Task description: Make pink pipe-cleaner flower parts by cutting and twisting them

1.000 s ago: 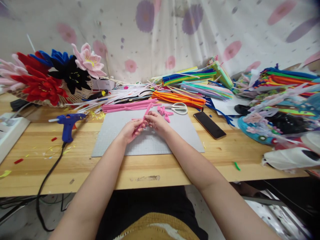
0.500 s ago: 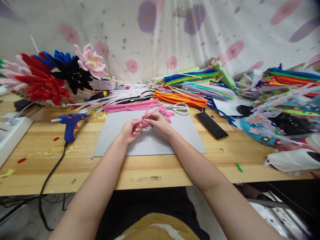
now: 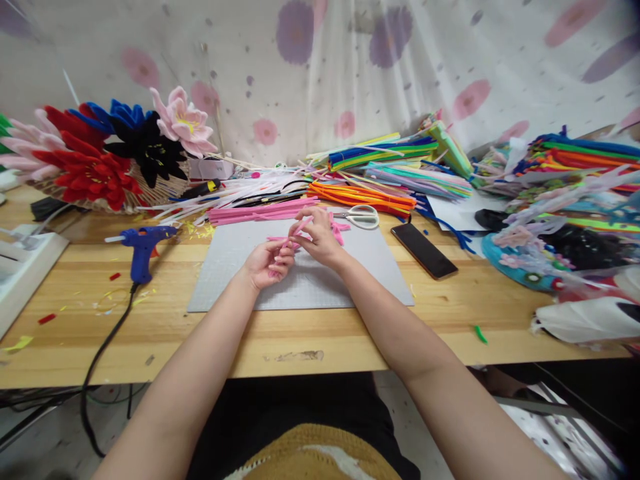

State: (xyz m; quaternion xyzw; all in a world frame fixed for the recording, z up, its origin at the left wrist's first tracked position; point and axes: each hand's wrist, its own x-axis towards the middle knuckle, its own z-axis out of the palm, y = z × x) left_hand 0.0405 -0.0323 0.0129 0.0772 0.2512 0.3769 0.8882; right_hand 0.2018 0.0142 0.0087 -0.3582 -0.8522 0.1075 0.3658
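Note:
Over the grey cutting mat (image 3: 230, 267), my left hand (image 3: 270, 263) is closed around a pink pipe cleaner (image 3: 276, 239), whose end pokes out above the fingers. My right hand (image 3: 320, 239) pinches the same pink piece close to the left fingertips, its index finger raised and bent. Much of the piece is hidden by the fingers. Just behind my right hand lies a bent pink pipe-cleaner shape (image 3: 341, 228), partly covered. A bundle of straight pink pipe cleaners (image 3: 260, 211) rests along the mat's back edge, and white-handled scissors (image 3: 364, 217) lie at its back right corner.
A blue glue gun (image 3: 143, 250) with a black cord stands on the left of the wooden table. A phone (image 3: 424, 250) lies right of the mat. Pipe-cleaner flowers (image 3: 100, 170) fill the back left. Bundles of coloured pipe cleaners (image 3: 370, 200) line the back, and plastic-wrapped supplies (image 3: 575, 247) crowd the right.
My right hand has shifted slightly right and up, its fingers now more arched. The long pink strand that stuck up between the hands is now lower and mostly behind the right fingers.

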